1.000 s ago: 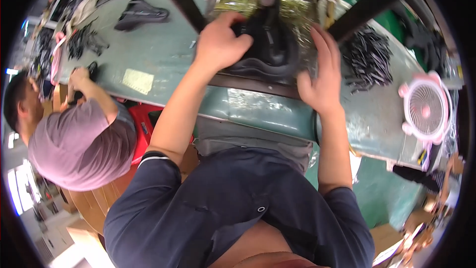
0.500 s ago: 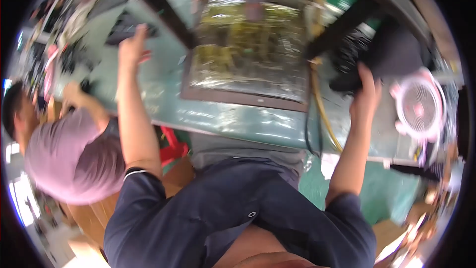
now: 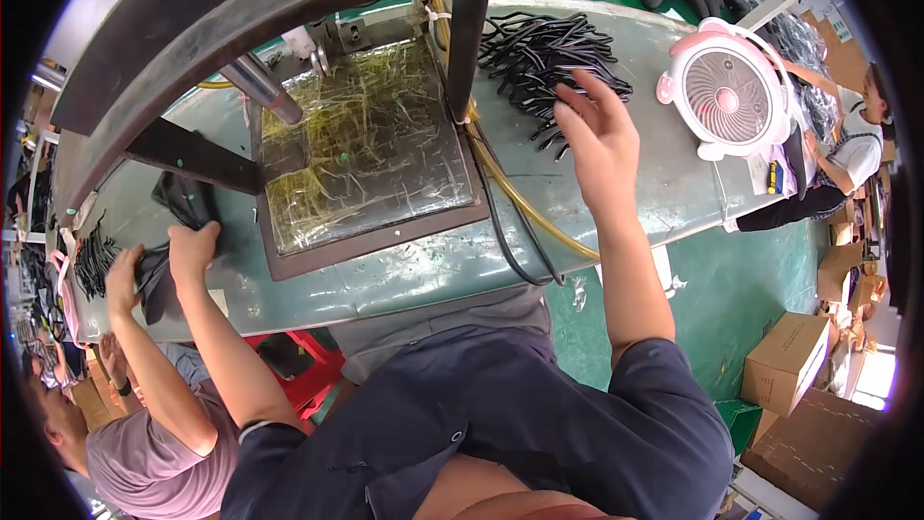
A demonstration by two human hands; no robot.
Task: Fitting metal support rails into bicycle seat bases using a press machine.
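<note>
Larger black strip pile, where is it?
In the head view, the larger strip pile lies upper right of centre, between the metal frame and the pink-and-white fan, by the right hand.

The left grip [image 3: 195, 248] apparently hides part of a black piece [image 3: 183, 196] (the dark frame [image 3: 298, 8] is cropped on top).

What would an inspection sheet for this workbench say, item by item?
Surface: shiny green tabletop.
Work things: dark piece, left; plate under yellow-streaked film.
Clutter: piled black strips right of the plate, smaller bunch far left.
Left grip: at the dark piece; hold unclear.
Right grip: open, nearest the piled strips.
Cables: yellow hose and black cable right of the plate.
Surroundings: pink-and-white fan, red stool, cardboard box, co-workers left and right.
</note>
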